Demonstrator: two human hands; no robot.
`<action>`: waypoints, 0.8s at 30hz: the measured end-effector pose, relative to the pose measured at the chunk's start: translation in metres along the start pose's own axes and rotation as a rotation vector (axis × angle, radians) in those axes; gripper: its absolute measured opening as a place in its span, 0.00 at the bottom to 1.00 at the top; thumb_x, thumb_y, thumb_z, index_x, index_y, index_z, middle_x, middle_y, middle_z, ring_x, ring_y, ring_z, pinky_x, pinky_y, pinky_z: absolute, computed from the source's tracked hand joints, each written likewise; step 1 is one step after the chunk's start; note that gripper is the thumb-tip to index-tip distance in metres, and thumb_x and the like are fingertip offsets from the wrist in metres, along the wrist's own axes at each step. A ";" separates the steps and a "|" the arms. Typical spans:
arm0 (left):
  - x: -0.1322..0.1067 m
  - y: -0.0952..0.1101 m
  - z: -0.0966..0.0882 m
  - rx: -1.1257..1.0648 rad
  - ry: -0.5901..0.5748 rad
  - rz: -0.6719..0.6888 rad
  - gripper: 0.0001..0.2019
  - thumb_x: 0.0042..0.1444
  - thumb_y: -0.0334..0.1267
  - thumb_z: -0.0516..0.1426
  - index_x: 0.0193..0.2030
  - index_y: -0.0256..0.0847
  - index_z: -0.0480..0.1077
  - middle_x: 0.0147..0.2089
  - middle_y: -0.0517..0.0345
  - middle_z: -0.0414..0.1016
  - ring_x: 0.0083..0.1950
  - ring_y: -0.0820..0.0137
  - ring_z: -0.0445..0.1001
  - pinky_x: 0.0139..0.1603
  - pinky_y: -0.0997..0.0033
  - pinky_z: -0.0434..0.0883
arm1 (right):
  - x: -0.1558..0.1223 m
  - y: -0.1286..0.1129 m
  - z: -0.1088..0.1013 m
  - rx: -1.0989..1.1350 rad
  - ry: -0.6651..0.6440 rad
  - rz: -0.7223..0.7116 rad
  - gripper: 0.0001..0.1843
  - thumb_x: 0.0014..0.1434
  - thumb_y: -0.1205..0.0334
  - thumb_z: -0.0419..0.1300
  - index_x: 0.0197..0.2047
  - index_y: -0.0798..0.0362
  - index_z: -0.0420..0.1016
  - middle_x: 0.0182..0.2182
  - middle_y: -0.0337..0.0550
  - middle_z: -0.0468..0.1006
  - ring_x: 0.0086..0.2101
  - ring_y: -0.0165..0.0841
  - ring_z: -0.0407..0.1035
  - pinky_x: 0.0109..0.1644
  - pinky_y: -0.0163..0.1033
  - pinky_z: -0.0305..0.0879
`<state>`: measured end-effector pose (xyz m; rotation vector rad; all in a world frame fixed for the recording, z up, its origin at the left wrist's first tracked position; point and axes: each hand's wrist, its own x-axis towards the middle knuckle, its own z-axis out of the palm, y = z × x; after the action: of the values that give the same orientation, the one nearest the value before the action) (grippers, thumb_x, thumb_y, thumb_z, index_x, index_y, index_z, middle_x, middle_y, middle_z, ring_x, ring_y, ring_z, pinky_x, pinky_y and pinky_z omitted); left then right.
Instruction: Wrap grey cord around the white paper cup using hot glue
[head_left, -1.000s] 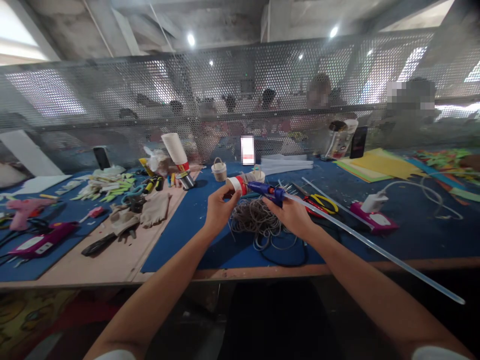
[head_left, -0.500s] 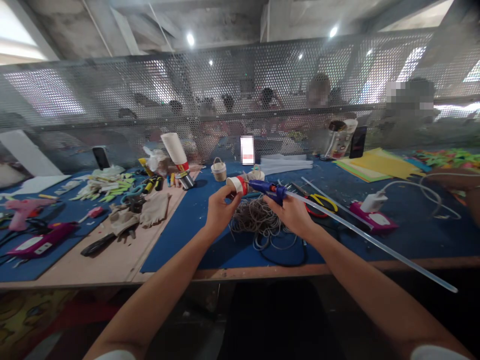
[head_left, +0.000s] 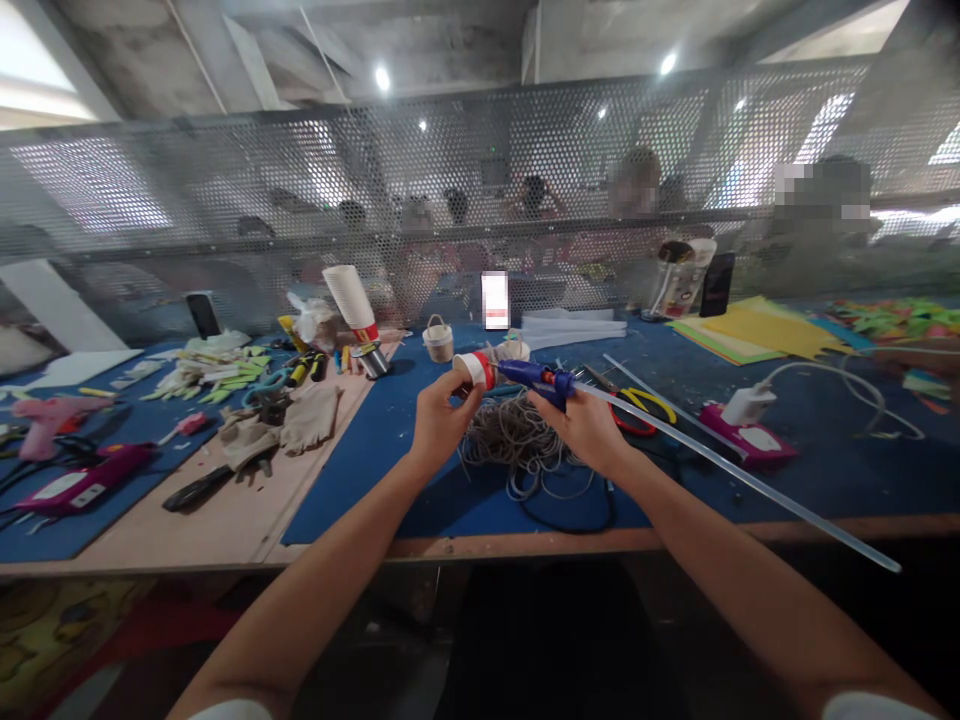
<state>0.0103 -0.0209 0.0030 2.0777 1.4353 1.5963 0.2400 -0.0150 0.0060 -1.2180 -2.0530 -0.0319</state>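
My left hand [head_left: 442,418] is closed on a red and white paper cup [head_left: 474,369], tipped on its side. In my right hand [head_left: 589,428] is a blue glue gun [head_left: 534,377], its nozzle at the cup's red end; whether it touches I cannot tell. A long clear glue stick [head_left: 720,462] sticks out of the gun's back toward the lower right. Under both hands lies a tangled heap of grey cord [head_left: 521,440]. Just behind the cup, partly hidden, is a pale round thing [head_left: 516,350].
A small cord-wrapped basket [head_left: 438,340] stands behind my left hand. Stacked paper cups [head_left: 349,300] lean over a tin [head_left: 370,360]. Yellow-handled pliers [head_left: 646,402] and a magenta power strip [head_left: 750,440] lie right; gloves [head_left: 309,418] and a pink glue gun [head_left: 56,420] lie left.
The rear end of the glue stick has shifted slightly up and left. Both hands keep their places on cup and gun. At the far right, a person's arm has moved out of the way.
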 end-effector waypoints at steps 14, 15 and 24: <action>0.000 0.001 -0.001 -0.047 0.010 -0.035 0.11 0.61 0.43 0.58 0.40 0.37 0.76 0.34 0.56 0.76 0.34 0.69 0.70 0.37 0.72 0.67 | -0.001 0.001 0.001 -0.015 -0.039 0.026 0.22 0.68 0.44 0.53 0.47 0.53 0.78 0.29 0.47 0.81 0.31 0.42 0.76 0.33 0.38 0.62; 0.000 0.001 -0.001 -0.054 0.009 -0.036 0.11 0.61 0.43 0.58 0.40 0.37 0.76 0.34 0.55 0.77 0.34 0.69 0.70 0.38 0.72 0.67 | -0.001 0.001 0.001 -0.015 -0.041 0.024 0.22 0.68 0.44 0.52 0.47 0.53 0.78 0.30 0.47 0.81 0.32 0.42 0.76 0.34 0.38 0.62; 0.002 0.002 -0.001 -0.082 0.020 -0.049 0.11 0.62 0.43 0.57 0.41 0.37 0.76 0.36 0.55 0.77 0.34 0.70 0.71 0.38 0.72 0.68 | -0.002 0.001 0.001 -0.043 -0.074 0.012 0.25 0.68 0.43 0.51 0.50 0.54 0.77 0.33 0.49 0.82 0.34 0.42 0.77 0.36 0.38 0.64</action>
<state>0.0105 -0.0211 0.0064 1.9721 1.3907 1.6330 0.2409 -0.0158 0.0038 -1.2758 -2.1185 -0.0259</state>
